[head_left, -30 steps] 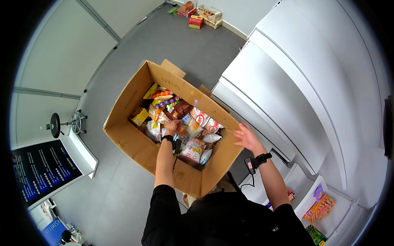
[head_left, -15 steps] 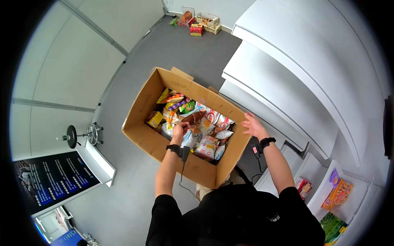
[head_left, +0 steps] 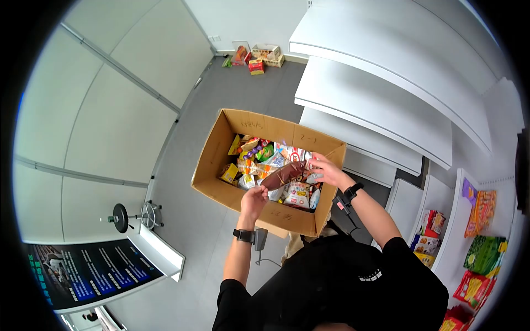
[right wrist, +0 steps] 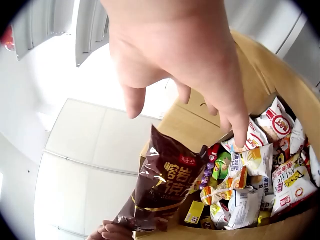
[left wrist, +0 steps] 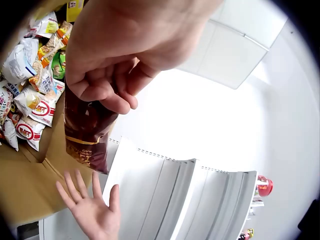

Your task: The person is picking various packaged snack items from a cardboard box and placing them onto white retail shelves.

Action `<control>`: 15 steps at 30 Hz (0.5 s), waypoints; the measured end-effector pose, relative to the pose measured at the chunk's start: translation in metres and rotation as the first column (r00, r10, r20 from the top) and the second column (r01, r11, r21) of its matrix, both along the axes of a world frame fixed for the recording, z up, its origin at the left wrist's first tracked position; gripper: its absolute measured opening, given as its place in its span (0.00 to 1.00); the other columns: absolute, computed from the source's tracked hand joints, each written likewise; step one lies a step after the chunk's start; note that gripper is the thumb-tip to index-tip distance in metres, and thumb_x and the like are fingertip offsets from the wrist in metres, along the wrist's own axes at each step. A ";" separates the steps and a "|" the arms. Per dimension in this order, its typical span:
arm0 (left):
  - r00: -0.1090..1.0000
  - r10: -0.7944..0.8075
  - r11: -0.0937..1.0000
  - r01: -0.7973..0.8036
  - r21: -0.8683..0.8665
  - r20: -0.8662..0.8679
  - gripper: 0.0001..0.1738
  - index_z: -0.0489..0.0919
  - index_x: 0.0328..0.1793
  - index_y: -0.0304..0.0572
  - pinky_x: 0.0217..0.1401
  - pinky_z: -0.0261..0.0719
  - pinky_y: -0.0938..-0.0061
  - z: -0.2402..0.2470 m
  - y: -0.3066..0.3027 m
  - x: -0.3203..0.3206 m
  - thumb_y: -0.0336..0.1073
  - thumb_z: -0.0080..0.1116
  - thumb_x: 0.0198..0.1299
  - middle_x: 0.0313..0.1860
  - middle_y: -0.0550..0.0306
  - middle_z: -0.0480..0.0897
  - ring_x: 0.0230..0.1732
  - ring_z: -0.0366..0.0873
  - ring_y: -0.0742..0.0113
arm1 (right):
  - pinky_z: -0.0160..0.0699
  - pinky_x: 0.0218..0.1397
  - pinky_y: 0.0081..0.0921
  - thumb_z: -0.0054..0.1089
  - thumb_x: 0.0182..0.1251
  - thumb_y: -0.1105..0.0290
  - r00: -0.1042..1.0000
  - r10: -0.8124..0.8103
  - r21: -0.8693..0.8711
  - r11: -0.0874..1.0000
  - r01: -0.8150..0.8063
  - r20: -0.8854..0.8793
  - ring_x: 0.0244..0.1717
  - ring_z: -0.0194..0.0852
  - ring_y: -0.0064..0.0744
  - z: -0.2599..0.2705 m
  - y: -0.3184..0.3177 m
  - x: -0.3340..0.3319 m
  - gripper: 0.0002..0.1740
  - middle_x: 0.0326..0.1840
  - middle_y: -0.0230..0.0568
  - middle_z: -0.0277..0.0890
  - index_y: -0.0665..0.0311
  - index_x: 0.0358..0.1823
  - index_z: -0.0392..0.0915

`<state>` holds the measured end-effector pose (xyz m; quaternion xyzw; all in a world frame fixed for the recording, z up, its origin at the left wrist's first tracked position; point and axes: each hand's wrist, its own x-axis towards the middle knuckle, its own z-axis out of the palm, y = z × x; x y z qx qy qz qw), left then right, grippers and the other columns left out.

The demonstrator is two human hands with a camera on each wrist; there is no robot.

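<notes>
A large open cardboard box [head_left: 212, 160] full of snack packets stands on the grey floor. My left hand [head_left: 256, 194] grips the lower end of a dark brown snack packet [head_left: 282, 175] and holds it up over the box. The left wrist view shows those fingers [left wrist: 102, 90] curled round the packet [left wrist: 89, 132]. My right hand [head_left: 321, 165] is open with spread fingers, at the packet's far end by the box's right rim; touching or not, I cannot tell. In the right wrist view the right hand [right wrist: 185, 100] hovers above the packet [right wrist: 165, 185].
White shelves [head_left: 375, 105] run along the right, the upper ones bare. Lower shelves at the right hold several snack bags [head_left: 480, 251]. Small cartons [head_left: 255, 58] sit by the far wall. A blue sign board [head_left: 83, 270] and a small stand [head_left: 132, 216] are at the left.
My left hand has lifted the brown packet out of the box toward my right hand. The right hand has left the box rim and come to the packet.
</notes>
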<state>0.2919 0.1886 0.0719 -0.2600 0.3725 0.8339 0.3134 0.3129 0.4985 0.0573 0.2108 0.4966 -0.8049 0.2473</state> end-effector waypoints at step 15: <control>0.986 -0.139 0.922 0.162 0.350 -0.090 0.05 0.75 0.33 0.35 0.37 0.70 0.76 0.061 0.001 0.046 0.29 0.50 0.55 0.30 0.55 0.79 0.29 0.71 0.69 | 0.42 0.69 0.61 0.48 0.61 0.35 0.982 0.042 -0.197 0.977 -0.079 -0.184 0.71 0.46 0.43 0.044 -0.028 0.111 0.44 0.72 0.37 0.49 0.46 0.73 0.47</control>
